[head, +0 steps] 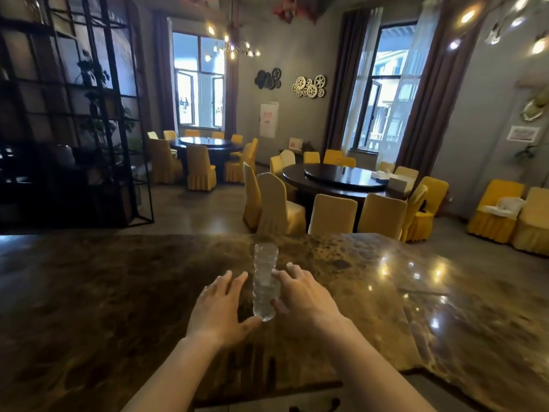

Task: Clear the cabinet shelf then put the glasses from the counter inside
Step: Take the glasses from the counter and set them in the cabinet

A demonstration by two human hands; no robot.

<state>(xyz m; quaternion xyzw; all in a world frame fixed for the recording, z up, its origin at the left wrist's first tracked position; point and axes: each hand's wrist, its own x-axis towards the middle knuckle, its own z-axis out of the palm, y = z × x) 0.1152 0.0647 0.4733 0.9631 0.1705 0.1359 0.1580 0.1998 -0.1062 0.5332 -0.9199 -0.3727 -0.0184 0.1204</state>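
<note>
bare counter (118, 292) either side of glass stack (265, 281), left hand (221, 304) and right hand (303, 295) flanking it

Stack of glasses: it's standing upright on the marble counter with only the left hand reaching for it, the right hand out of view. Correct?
Not quite. Both hands are in the head view: the left hand is at the base of the stack of glasses, and the right hand is against its other side. The rest holds: the stack stands upright on the marble counter.
</note>
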